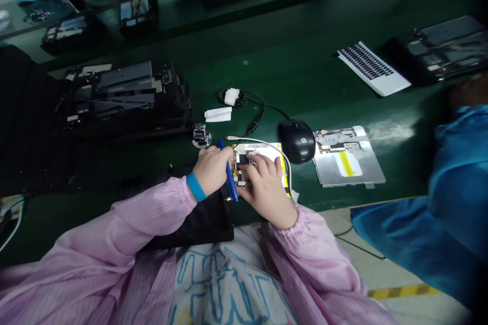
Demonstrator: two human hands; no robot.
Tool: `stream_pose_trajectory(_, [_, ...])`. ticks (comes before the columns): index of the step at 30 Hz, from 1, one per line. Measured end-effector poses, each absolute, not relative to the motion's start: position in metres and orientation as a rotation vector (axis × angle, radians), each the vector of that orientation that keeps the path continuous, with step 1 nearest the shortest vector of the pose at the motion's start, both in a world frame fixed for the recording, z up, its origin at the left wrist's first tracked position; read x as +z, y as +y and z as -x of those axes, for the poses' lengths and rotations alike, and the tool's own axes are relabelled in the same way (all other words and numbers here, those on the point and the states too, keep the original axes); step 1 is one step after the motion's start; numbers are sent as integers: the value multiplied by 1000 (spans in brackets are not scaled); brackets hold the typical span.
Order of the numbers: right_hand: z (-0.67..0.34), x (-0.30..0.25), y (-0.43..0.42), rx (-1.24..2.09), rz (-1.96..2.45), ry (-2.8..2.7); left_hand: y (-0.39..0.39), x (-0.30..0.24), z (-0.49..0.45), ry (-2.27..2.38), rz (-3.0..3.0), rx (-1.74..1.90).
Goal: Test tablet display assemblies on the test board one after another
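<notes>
At lower centre of the frame, 2 bare hands work close together on a small circuit assembly (244,155) edged with yellow tape. The left hand (212,170) grips a blue pry tool (230,175); the right hand (267,190) rests its fingers on the assembly. A black HP mouse (296,140) sits just to the right on the green workbench (305,76).

Left arm (141,223) and right arm (305,259) are stretching up from the frame's bottom, left hand (212,170) closing in a tight grip, right hand (267,190) spreading downward at center.

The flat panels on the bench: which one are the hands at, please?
The yellow-taped panel under the right hand, the left hand holding a blue tool at its edge; the silver panel by the mouse is untouched.
</notes>
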State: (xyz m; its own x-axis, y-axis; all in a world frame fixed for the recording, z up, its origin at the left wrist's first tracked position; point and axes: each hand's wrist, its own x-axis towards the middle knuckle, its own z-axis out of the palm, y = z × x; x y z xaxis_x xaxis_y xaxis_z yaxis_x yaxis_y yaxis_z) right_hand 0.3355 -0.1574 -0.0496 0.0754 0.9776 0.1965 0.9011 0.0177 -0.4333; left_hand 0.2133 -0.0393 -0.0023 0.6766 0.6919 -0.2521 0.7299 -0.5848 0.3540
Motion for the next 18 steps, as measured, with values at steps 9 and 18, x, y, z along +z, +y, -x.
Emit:
stream_pose_trajectory(9, [-335, -48, -157, 221, 1922, -1857, -36, -4, -214, 1119, -2421, -95])
stream_pose_trajectory(18, [-336, -50, -157, 215, 1911, -1856, -40, 1, -215, 1130, -2480, -157])
